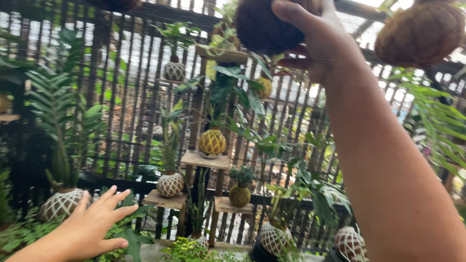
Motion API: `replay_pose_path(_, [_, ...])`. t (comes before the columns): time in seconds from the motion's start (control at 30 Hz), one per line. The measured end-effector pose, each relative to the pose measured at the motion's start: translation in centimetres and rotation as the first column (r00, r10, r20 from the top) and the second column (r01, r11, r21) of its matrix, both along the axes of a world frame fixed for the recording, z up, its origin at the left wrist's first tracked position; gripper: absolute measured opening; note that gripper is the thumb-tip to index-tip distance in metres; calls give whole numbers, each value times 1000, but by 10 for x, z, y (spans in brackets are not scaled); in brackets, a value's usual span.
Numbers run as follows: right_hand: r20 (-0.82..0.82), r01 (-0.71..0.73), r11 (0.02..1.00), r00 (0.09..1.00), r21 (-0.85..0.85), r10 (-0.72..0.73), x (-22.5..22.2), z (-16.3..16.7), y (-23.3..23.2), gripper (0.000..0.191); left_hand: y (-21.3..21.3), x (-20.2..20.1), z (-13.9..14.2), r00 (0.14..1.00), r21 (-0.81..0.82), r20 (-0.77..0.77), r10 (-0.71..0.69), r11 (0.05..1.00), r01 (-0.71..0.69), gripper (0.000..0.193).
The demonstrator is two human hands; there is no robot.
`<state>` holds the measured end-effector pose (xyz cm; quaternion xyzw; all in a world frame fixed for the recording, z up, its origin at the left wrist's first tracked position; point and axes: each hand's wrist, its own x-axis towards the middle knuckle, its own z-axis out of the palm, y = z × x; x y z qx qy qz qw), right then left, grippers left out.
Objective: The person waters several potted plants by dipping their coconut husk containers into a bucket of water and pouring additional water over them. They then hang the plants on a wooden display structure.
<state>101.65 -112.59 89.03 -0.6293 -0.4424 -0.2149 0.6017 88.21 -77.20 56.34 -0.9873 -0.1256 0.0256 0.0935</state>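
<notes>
Moss ball (264, 24), dark and round, sits up at the top, and your right hand (315, 41) has its grip wrapped round it, thumb over the front. Your left hand (90, 225) hangs low at near left, fingers spread, holding nothing, just over the leaves. Another brown ball (420, 31) hangs to the right. String-wrapped plant balls sit on the wooden shelves (206, 159) by the far fence.

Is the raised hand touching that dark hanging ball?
Touching. The head view shows the right hand with thumb and fingers wrapped against the dark moss ball.
</notes>
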Motion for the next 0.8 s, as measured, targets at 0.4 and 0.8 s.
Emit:
replay_pose_path(0.4, [393, 666, 389, 153, 637, -907, 139, -30, -186, 121, -69, 120, -50, 733, -366, 381, -564, 635, 680, 96])
replay_pose_path(0.8, [258, 407, 721, 742, 560, -619, 181, 23, -194, 113, -131, 177, -77, 895, -307, -33, -446, 856, 415, 63])
